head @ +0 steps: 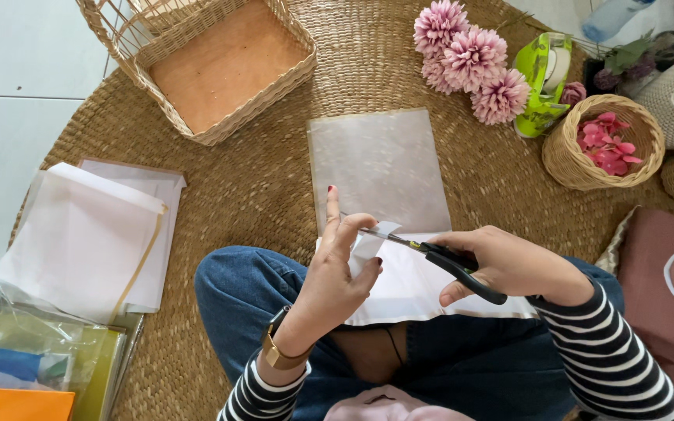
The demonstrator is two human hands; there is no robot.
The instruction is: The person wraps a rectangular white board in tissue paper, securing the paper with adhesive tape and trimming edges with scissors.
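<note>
My right hand point(509, 263) grips black-handled scissors point(438, 257), blades pointing left into a small strip of clear tape or paper point(374, 236). That strip is pinched by my left hand point(337, 273), index finger raised. Under both hands a white sheet point(415, 288) rests on my lap. Just beyond it a translucent sheet point(380, 168) lies flat on the round woven mat point(274, 187).
A square wicker tray point(224, 66) sits at the back left. Pink flower heads point(470, 58), a green tape dispenser point(544, 82) and a small round basket of pink petals point(602, 144) are at the back right. White sheets point(91, 234) and coloured wrapped paper point(33, 362) lie left.
</note>
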